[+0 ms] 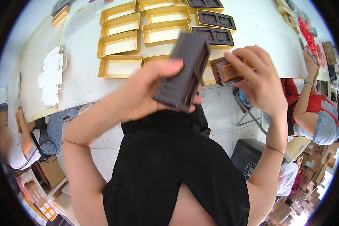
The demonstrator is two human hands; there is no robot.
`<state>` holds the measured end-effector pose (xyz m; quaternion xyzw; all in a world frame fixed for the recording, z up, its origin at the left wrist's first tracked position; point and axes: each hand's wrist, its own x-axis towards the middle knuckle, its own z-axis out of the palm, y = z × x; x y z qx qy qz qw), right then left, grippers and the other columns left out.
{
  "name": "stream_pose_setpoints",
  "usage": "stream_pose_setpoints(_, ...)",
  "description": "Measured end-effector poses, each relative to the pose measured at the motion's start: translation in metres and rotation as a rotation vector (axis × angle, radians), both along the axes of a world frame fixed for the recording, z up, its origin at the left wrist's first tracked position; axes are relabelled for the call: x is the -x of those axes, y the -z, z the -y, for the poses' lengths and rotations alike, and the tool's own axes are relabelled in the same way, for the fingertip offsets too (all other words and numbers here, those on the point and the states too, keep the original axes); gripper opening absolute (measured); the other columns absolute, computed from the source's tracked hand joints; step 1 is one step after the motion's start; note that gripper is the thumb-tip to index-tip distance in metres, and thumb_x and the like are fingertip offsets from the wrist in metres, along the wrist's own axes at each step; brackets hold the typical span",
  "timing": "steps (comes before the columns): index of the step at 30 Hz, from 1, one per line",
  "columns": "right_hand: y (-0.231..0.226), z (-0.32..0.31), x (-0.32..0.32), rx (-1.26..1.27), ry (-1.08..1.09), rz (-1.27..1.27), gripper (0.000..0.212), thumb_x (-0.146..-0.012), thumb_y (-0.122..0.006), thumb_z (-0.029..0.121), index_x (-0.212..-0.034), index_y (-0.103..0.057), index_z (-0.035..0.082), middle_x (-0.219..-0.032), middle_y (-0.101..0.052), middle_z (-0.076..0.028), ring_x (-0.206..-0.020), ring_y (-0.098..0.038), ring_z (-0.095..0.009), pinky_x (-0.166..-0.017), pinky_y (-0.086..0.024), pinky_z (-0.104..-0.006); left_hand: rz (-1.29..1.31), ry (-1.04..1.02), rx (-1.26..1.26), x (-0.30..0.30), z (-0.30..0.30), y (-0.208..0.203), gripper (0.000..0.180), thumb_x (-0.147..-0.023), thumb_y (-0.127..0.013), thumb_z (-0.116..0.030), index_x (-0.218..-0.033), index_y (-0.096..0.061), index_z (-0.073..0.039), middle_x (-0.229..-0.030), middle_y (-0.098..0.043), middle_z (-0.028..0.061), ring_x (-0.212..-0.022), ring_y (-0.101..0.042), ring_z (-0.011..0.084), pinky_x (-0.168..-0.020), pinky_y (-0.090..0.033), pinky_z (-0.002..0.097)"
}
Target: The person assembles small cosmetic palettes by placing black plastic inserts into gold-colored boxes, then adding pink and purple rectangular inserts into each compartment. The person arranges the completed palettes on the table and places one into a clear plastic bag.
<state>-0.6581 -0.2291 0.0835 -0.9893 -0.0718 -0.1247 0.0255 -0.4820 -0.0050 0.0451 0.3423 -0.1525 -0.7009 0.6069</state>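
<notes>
My left hand point(145, 90) is closed around a dark plastic tray insert point(180, 71), thumb on its face and fingertips at its lower right edge. The insert is tilted and slightly blurred. To the right, my right hand point(258, 77) grips a small brown, ridged block with an amber middle point(228, 71); its exact kind is unclear. Behind my hands, on the table, stand rows of open gold boxes point(119, 42) with white bottoms. At the right of the rows, dark inserts point(214, 36) with moulded hollows sit in several gold boxes. My hands partly cover the nearest boxes.
The white table point(267, 41) spreads out beyond my hands. A pile of white folded card pieces point(52, 77) lies at its left. Two other people sit at the left and right, one in a red apron point(320, 105). Below on the right is a black bin point(248, 156).
</notes>
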Motion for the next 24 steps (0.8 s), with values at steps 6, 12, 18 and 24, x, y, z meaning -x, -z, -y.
stream_pose_setpoints(6,0.026,-0.004,-0.014,0.029,0.034,-0.12,0.062,-0.067,-0.08,0.013,-0.126,-0.059,0.009,-0.114,-0.059,-0.003,-0.112,-0.053,-0.023,-0.096,-0.041,-0.0387,-0.431,-0.102,-0.034,0.029,0.012,0.041,0.054,-0.096,-0.052,-0.04,-0.134,-0.047,-0.002,-0.119,-0.06,0.0184,-0.114,-0.059,0.0333,-0.096,-0.049,0.0551)
stream_pose_setpoints(12,0.058,0.002,-0.03,-0.153,0.019,-0.087,0.06,-0.073,-0.076,0.019,-0.131,-0.058,0.011,-0.121,-0.059,-0.004,-0.114,-0.053,-0.025,-0.096,-0.041,-0.0391,-0.503,-0.207,0.07,0.022,0.027,0.051,0.056,-0.097,-0.047,-0.041,-0.137,-0.046,-0.002,-0.125,-0.058,0.0224,-0.118,-0.057,0.0373,-0.1,-0.044,0.0614)
stream_pose_setpoints(18,0.079,0.014,-0.035,-0.166,-0.068,0.048,0.058,-0.077,-0.073,0.022,-0.132,-0.059,0.011,-0.131,-0.056,-0.01,-0.123,-0.05,-0.03,-0.104,-0.04,-0.0425,-0.423,-0.268,0.085,0.01,0.028,0.055,0.057,-0.097,-0.047,-0.042,-0.137,-0.044,-0.001,-0.127,-0.059,0.0198,-0.117,-0.058,0.0372,-0.099,-0.045,0.0592)
stream_pose_setpoints(24,0.053,0.022,-0.024,-0.337,-0.018,0.087,0.066,-0.075,-0.075,0.015,-0.137,-0.054,0.012,-0.14,-0.05,-0.015,-0.132,-0.043,-0.036,-0.11,-0.037,-0.0441,-0.315,-0.215,0.056,0.005,0.033,0.053,0.062,-0.099,-0.042,-0.044,-0.141,-0.037,0.002,-0.133,-0.051,0.0275,-0.126,-0.049,0.0423,-0.102,-0.042,0.0604)
